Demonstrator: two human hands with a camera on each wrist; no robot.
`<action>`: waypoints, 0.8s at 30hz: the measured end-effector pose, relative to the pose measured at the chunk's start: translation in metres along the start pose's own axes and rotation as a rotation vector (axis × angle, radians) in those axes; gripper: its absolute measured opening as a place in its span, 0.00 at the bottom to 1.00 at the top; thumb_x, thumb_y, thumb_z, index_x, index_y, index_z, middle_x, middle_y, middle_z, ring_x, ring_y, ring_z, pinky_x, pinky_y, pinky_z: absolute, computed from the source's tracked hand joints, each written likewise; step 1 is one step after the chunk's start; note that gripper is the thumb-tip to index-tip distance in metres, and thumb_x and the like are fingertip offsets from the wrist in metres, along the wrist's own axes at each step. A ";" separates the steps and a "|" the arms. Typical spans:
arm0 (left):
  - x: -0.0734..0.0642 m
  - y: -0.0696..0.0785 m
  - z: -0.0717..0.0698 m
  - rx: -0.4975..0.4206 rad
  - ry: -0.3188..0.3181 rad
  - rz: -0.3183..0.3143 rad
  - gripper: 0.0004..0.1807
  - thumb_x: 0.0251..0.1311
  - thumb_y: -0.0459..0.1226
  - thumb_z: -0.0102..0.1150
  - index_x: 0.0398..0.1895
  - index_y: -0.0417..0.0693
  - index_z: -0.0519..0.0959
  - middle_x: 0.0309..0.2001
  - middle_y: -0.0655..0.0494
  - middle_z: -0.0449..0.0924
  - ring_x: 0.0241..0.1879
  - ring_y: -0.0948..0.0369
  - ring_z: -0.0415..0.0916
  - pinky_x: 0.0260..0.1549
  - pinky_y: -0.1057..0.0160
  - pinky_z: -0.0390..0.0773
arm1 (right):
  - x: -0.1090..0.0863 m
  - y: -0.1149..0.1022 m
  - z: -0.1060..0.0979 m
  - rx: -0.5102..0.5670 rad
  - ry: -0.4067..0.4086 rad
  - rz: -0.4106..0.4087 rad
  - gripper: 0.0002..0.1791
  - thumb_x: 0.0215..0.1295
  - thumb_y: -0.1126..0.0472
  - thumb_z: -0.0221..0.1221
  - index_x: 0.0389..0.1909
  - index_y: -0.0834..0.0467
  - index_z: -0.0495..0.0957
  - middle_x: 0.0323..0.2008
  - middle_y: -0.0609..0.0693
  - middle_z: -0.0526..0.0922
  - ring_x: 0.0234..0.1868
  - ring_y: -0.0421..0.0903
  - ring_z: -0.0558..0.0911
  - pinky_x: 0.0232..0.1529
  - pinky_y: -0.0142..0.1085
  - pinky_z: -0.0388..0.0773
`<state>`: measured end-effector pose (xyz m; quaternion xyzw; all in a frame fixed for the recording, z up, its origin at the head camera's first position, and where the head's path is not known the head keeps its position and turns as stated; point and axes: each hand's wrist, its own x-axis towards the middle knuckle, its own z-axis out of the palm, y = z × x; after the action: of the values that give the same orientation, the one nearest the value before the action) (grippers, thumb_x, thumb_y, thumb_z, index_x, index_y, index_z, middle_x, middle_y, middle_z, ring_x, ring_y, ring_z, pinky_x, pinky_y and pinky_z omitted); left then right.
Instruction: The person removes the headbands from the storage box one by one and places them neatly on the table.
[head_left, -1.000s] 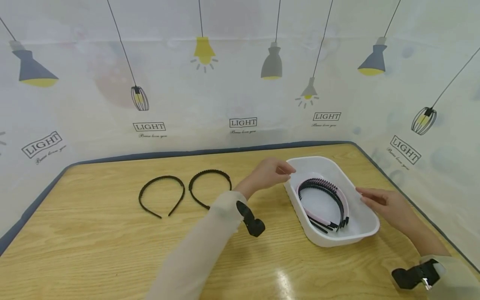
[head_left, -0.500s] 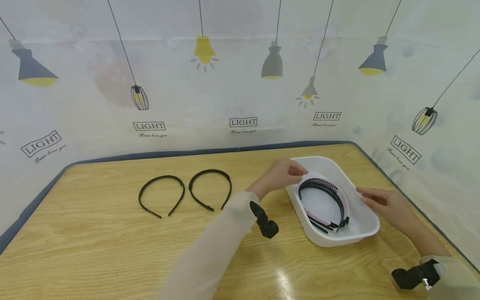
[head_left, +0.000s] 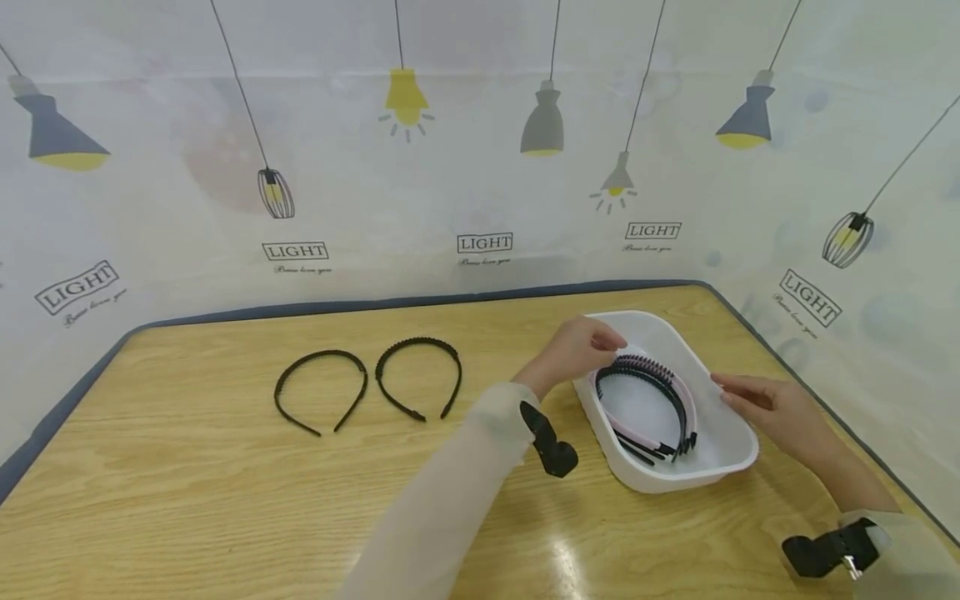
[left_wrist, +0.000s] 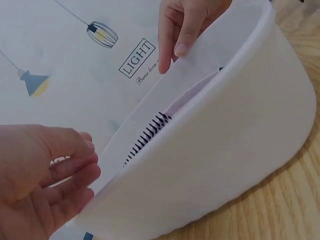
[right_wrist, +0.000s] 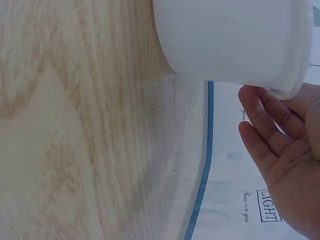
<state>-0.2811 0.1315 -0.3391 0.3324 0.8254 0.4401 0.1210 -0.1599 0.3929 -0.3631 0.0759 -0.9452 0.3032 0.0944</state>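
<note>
A white plastic bin (head_left: 720,433) stands on the table's right side. Inside lie several toothed headbands (head_left: 686,408), black and pink, nested together. My left hand (head_left: 579,348) reaches over the bin's left rim, fingertips close above the headbands' back curve. In the left wrist view, the loosely bent fingers of that left hand (left_wrist: 47,175) have nothing between them. My right hand (head_left: 776,412) holds the bin's right rim, thumb on the inner side. In the right wrist view, fingers of the right hand (right_wrist: 285,145) lie under the rim outside; the thumb is hidden.
Two black headbands lie apart on the wooden table (head_left: 187,500), left of the bin: a left headband (head_left: 281,404) and a right headband (head_left: 420,341). A lamp-printed backdrop (head_left: 337,167) rises behind the table and along its right side.
My left hand has moved right, from the bin's left rim to over the headbands inside. The right hand and the bin have stayed in place.
</note>
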 end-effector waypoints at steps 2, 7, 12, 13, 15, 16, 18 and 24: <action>0.001 0.003 0.001 0.012 0.015 -0.026 0.11 0.58 0.30 0.57 0.44 0.43 0.82 0.40 0.55 0.81 0.39 0.65 0.74 0.37 0.74 0.73 | 0.000 -0.001 0.000 0.001 0.001 -0.004 0.19 0.65 0.60 0.55 0.51 0.69 0.75 0.48 0.67 0.77 0.41 0.13 0.63 0.36 0.14 0.67; 0.005 0.009 0.007 0.009 0.026 -0.079 0.10 0.58 0.31 0.57 0.42 0.43 0.82 0.38 0.56 0.80 0.38 0.65 0.74 0.36 0.73 0.73 | 0.000 -0.002 -0.001 -0.007 0.006 -0.011 0.19 0.64 0.60 0.56 0.51 0.69 0.75 0.48 0.66 0.77 0.41 0.13 0.63 0.36 0.13 0.67; 0.011 0.007 0.015 0.016 0.024 -0.078 0.10 0.57 0.31 0.58 0.42 0.43 0.83 0.39 0.55 0.81 0.37 0.65 0.74 0.32 0.74 0.73 | 0.000 -0.001 0.000 -0.017 0.002 -0.002 0.19 0.64 0.59 0.56 0.51 0.68 0.75 0.48 0.66 0.77 0.40 0.13 0.62 0.35 0.14 0.68; 0.012 0.007 0.017 0.018 0.025 -0.081 0.10 0.57 0.31 0.58 0.42 0.44 0.83 0.39 0.55 0.81 0.37 0.65 0.74 0.32 0.74 0.73 | 0.000 -0.001 0.000 -0.017 0.000 0.001 0.19 0.64 0.59 0.56 0.51 0.68 0.75 0.48 0.66 0.77 0.40 0.13 0.62 0.35 0.14 0.68; 0.014 0.006 0.019 0.021 0.031 -0.085 0.10 0.57 0.31 0.58 0.42 0.43 0.83 0.39 0.55 0.81 0.38 0.65 0.74 0.32 0.74 0.73 | 0.000 -0.001 0.000 -0.017 -0.002 0.003 0.19 0.65 0.59 0.55 0.51 0.68 0.75 0.48 0.66 0.77 0.41 0.13 0.62 0.36 0.14 0.68; 0.014 0.006 0.020 0.021 0.036 -0.090 0.10 0.57 0.31 0.59 0.42 0.44 0.83 0.39 0.56 0.81 0.38 0.65 0.74 0.33 0.74 0.73 | 0.000 -0.002 -0.001 -0.016 -0.001 0.003 0.19 0.65 0.59 0.55 0.52 0.68 0.75 0.48 0.66 0.77 0.41 0.13 0.62 0.36 0.14 0.68; 0.016 0.006 0.023 0.032 0.043 -0.093 0.10 0.56 0.31 0.59 0.42 0.44 0.83 0.40 0.57 0.81 0.40 0.65 0.74 0.34 0.74 0.73 | 0.000 -0.001 -0.001 -0.010 -0.003 0.003 0.19 0.65 0.59 0.55 0.52 0.68 0.75 0.49 0.66 0.76 0.40 0.13 0.62 0.36 0.14 0.68; 0.020 0.008 0.028 0.065 0.065 -0.107 0.10 0.55 0.32 0.60 0.42 0.46 0.83 0.42 0.56 0.80 0.43 0.65 0.74 0.38 0.73 0.72 | 0.001 0.000 0.000 0.004 -0.002 0.000 0.19 0.65 0.60 0.55 0.52 0.68 0.75 0.49 0.67 0.76 0.40 0.14 0.64 0.35 0.15 0.69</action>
<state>-0.2790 0.1662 -0.3472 0.2772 0.8593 0.4166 0.1064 -0.1606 0.3929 -0.3625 0.0765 -0.9446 0.3051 0.0934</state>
